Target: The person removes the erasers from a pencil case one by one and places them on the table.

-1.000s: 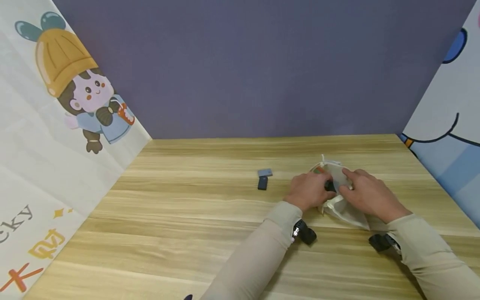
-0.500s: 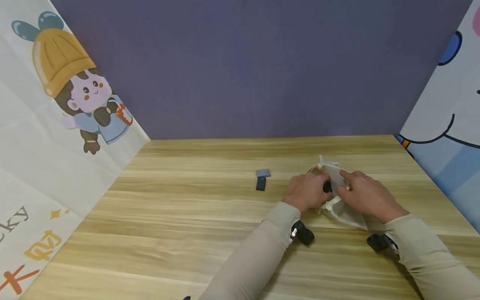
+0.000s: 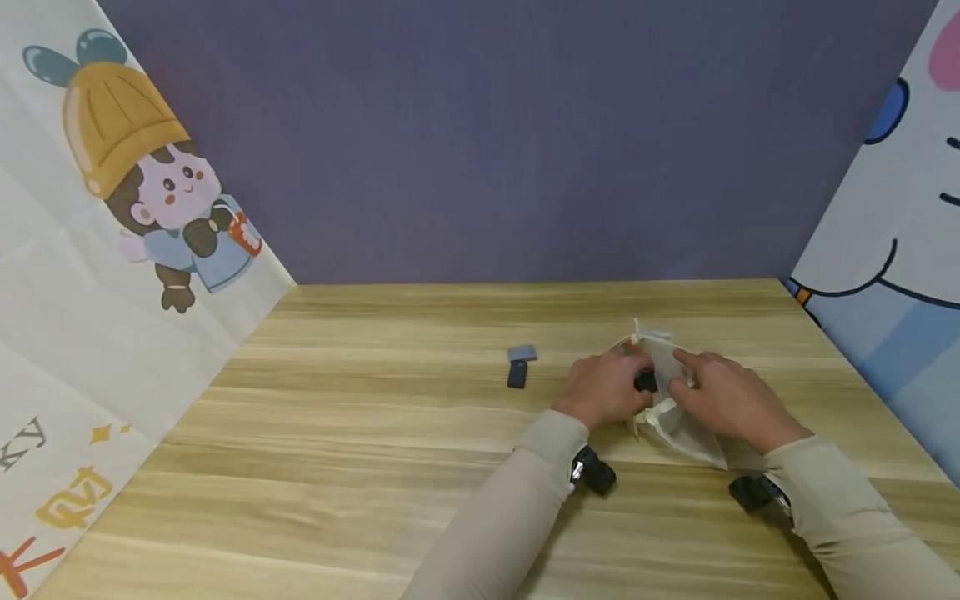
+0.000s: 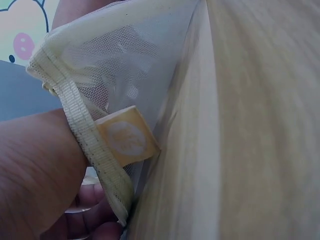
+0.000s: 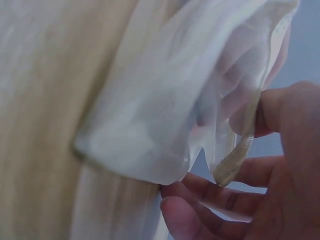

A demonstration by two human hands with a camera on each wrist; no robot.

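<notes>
"On the right half of the wooden table (image 3: 337,483), what were the two hands working at?"

"A whitish mesh bag (image 3: 686,433). It lay slumped between them, and an orange-red patch (image 3: 630,344) showed at its mouth, just beyond the left knuckles."

"How did the right hand (image 3: 731,400) hold it?"

"With a pinch on the rim, thumb and fingers to either side of the mesh. Seen from the right wrist, the lower fingers touched the bag's underside as well."

"And the left hand (image 3: 606,387)?"

"That one was at the mouth, fingers bent. A black object (image 3: 645,381) showed between thumb and forefinger, but I couldn't tell whether they squeezed it; from the left wrist, the cream band (image 4: 82,125) partly covered the hand."

"Anything on that band?"

"Yes, a yellowish tag (image 4: 127,137) with a pale round mark stuck out from it."

"What lay apart from the bag?"

"Farther left, a flat grey block (image 3: 522,353) and, just nearer the person, a small black block (image 3: 517,374). Their edges touched or nearly did; I couldn't say which. Behind the table stood a dark panel (image 3: 465,142)."
</notes>
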